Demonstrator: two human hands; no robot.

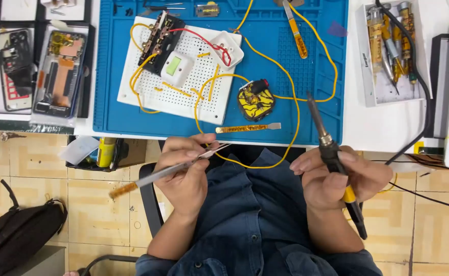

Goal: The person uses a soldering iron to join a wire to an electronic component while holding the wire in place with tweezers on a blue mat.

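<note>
Tweezers (176,171) lay pinched in your left hand (186,174), which you held in front of your chest just below the table edge, palm turned toward you and fingers curled tight around the metal shaft; the tips pointed up and to the right at the yellow wire (257,164) looping off the table, though I could not tell whether they actually touched it, and the tape-wrapped back end stuck out down and to the left over the floor. Your right hand (337,179) sat level with the left and well apart from it, closed in a full fist around the black handle of the soldering iron (331,153), whose thin tip rose up and slightly left over the front edge of the blue mat (316,82), while its black cord ran out below your fist. On the mat, a white perforated board (183,89) lay tilted, carrying a black terminal block at its upper left, a white square switch with a green face in the middle, and a white round box at its upper right with red wire. Just to the right of the board sat a small black part wrapped in yellow tape (256,99), and below it a flat yellow-taped spatula (247,128) lay along the mat's front edge. At the far right, a white open tray (372,76) held several yellow-wrapped tools upright side by side. At the left, two opened phones (38,69) lay in black trays.
</note>
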